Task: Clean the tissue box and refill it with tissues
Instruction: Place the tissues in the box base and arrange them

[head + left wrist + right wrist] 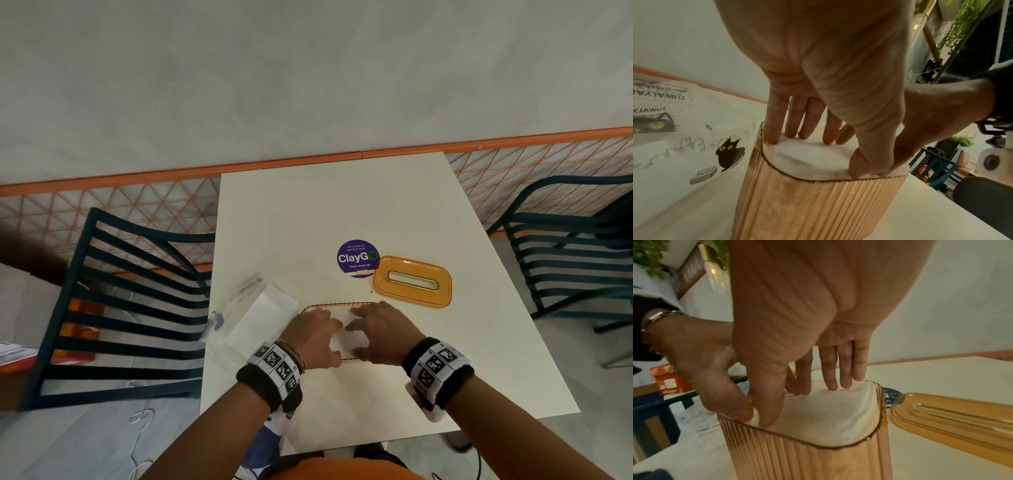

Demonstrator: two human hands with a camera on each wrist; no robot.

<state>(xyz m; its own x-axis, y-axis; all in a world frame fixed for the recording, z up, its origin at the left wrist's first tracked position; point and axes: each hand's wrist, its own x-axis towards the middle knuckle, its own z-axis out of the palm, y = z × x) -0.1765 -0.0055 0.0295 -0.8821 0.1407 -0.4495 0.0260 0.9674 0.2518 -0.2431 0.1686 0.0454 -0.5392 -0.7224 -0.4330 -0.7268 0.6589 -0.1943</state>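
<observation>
An amber ribbed tissue box (337, 305) (818, 203) (807, 459) stands lidless on the white table, near the front. A stack of white tissues (346, 339) (807, 155) (828, 415) fills it to the rim. My left hand (313, 334) (830, 149) lies over the box's left half, its straight fingers and thumb pressing on the tissues. My right hand (380, 329) (803, 402) presses the right half the same way, thumb at the near rim beside the left thumb. The box's orange lid (412, 281) (951, 418), with a slot, lies flat just behind and right of the box.
A clear plastic tissue wrapper (257, 308) (694, 138) with a black cat print lies left of the box by the table's left edge. A purple round sticker (358, 257) is stuck on the table behind the box. Dark slatted chairs (120, 308) (565, 246) flank the table.
</observation>
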